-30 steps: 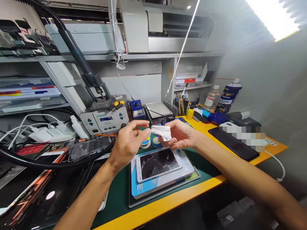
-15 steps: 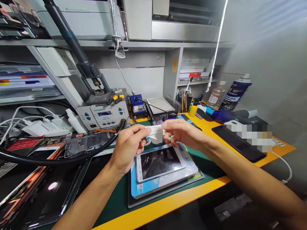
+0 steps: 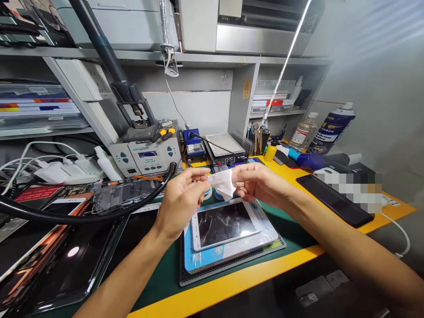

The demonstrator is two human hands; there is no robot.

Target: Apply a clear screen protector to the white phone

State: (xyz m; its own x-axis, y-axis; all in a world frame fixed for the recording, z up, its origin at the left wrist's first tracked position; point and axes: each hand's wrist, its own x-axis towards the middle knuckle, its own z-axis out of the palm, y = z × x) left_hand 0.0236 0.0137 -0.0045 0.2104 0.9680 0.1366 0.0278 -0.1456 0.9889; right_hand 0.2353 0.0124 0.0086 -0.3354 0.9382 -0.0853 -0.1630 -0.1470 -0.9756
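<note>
A small white cloth (image 3: 222,183) is stretched between my two hands, above the far edge of a white-framed tablet. My left hand (image 3: 180,198) pinches its left end between thumb and fingers. At the other end, my right hand (image 3: 255,179) has its fingers closed on the cloth. The tablet (image 3: 225,223) lies screen up, with light reflecting off smudged glass. Under it are a blue and white box (image 3: 207,260) and a dark perforated board (image 3: 232,272). Small round containers (image 3: 218,195) stand partly hidden behind the cloth.
A grey soldering station (image 3: 147,154) stands at the back left, with a thick black hose (image 3: 82,222) curving forward. Phones and tablets (image 3: 71,260) are piled on the left. At right are a black phone (image 3: 334,198), a bottle (image 3: 304,131) and a spray can (image 3: 331,128).
The white cloth now hangs wider and more slanted between my hands. My left hand's fingers have shifted on its end. The whole view has moved slightly.
</note>
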